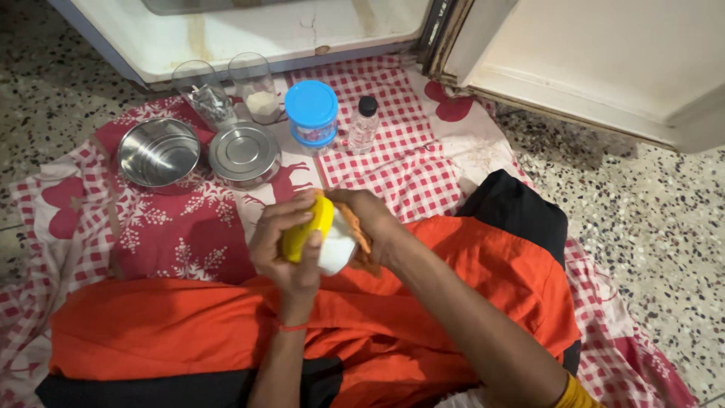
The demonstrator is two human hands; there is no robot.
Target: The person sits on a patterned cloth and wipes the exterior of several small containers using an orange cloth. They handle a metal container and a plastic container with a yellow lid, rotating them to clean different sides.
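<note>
blue-lidded round plastic jar [312, 113] on checked cloth, small clear black-capped bottle [363, 123] just beside

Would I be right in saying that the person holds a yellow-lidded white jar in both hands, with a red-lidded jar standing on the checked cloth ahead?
Not quite: in the head view the jar on the checked cloth has a blue lid, not red. The left hand and right hand do hold the yellow-lidded white jar.
</note>
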